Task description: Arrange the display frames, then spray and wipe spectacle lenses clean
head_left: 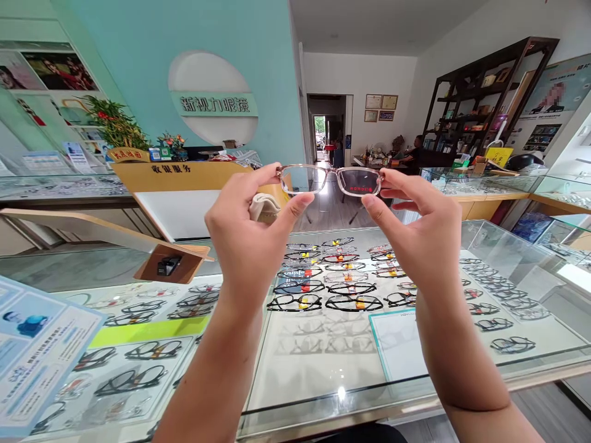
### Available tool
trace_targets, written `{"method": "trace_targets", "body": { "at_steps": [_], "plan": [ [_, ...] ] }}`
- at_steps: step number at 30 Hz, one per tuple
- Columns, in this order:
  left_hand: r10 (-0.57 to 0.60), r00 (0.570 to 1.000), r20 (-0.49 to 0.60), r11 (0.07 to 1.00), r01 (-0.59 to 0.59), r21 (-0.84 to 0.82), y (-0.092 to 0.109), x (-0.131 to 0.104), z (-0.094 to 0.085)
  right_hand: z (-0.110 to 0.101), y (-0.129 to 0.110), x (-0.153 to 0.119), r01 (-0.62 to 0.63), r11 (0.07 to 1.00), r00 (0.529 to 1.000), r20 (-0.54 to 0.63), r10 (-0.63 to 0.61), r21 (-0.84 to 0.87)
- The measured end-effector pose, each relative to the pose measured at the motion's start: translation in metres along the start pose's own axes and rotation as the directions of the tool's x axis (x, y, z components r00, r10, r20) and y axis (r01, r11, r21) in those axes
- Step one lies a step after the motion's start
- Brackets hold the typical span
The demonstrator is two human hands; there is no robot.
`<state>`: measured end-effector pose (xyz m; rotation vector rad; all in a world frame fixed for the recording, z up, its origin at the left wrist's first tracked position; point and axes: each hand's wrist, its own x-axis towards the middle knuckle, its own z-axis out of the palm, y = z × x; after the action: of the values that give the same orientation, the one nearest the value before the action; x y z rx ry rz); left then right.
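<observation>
Both hands hold up a pair of eyeglasses [332,178] with a clear, pinkish frame, level above the glass counter. My left hand [252,212] grips its left end between thumb and fingers. A folded pale cloth [265,207] is tucked in the same hand. At the right end of the frame, my right hand [418,212] pinches the rim and hinge, the thumb below the lens. Red lettering shows on the right lens. Beneath the hands, rows of eyeglasses [354,302] lie inside the counter [318,378].
A tilted wooden-framed mirror stand [173,261] and a blue leaflet [41,351] occupy the counter's left side. A white board with a teal edge [399,344] lies at the right. Beyond are a reception desk [170,209], more display cases, and a seated person [415,151].
</observation>
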<state>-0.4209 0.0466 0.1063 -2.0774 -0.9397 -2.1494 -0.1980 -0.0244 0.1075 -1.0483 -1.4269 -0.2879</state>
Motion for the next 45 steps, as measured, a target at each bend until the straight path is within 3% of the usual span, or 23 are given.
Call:
{"method": "trace_targets", "body": {
  "at_steps": [6,17,25,30,37,41,45],
  "plan": [
    [-0.121,0.989,0.087,0.990,0.127,-0.069,-0.013,0.004,0.006,0.006,-0.005,-0.002,0.065,0.998,0.989,-0.135,-0.065,-0.003],
    [-0.154,0.986,0.065,0.980,0.161,-0.117,-0.008,0.003,0.010,0.006,-0.003,-0.001,0.137,0.988,0.977,-0.154,-0.147,-0.070],
    [-0.164,0.983,0.079,0.979,0.172,-0.112,-0.008,0.003,0.010,0.005,-0.005,-0.002,0.098,0.995,0.983,-0.156,-0.094,0.013],
    [-0.128,0.990,0.057,0.988,0.133,-0.079,-0.008,0.002,0.011,0.005,-0.004,-0.001,0.061,0.997,0.988,-0.142,-0.055,0.039],
    [0.046,0.998,-0.048,0.998,-0.048,-0.042,-0.004,-0.002,0.009,0.007,0.002,0.002,-0.050,0.996,0.998,-0.021,0.052,0.075],
    [0.079,0.996,-0.051,0.997,-0.080,-0.007,-0.001,-0.004,0.007,0.008,0.008,0.002,-0.113,0.991,0.993,0.046,0.111,0.068],
    [0.095,0.993,-0.063,0.994,-0.092,0.054,0.002,-0.006,0.006,0.012,0.015,0.001,-0.105,0.992,0.994,0.040,0.102,0.070]
  ]
}}
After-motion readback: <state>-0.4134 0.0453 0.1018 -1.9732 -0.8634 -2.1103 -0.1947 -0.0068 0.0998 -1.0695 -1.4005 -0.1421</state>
